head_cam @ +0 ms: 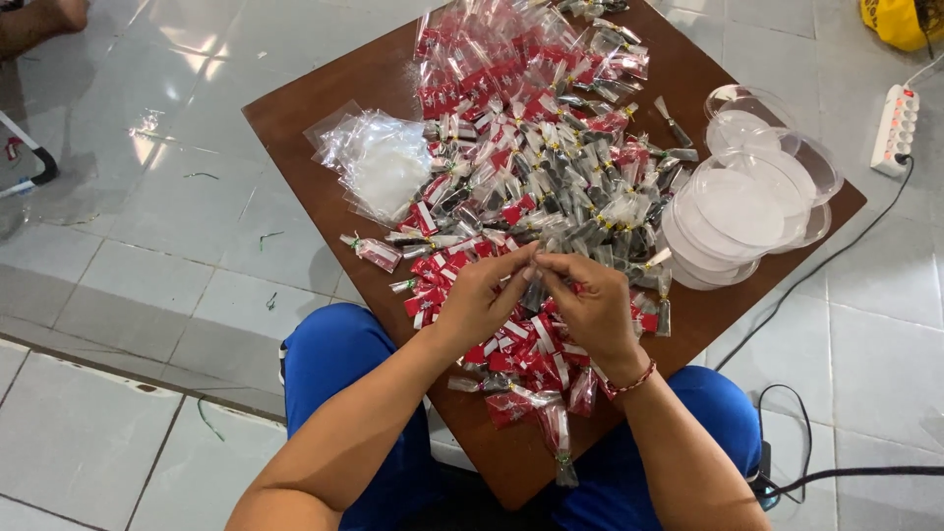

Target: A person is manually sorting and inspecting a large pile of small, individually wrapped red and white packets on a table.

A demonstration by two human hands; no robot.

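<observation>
A small packet (534, 267) is pinched between left hand (479, 298) and right hand (590, 300), raised above the worktop (324, 88) heap for handling.

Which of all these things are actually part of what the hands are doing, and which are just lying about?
In use:
left hand
right hand
small packet pinched between them
heap of red-and-clear packets
empty clear bags

Lying about:
clear plastic lids
power strip
black cable

We see the heap of small packets (531, 177) mid-table (324, 98). Empty bags (379, 162) lie left, lids (742, 211) right. Both hands (541, 295) meet over the near edge, apparently pinching one packet.
</observation>
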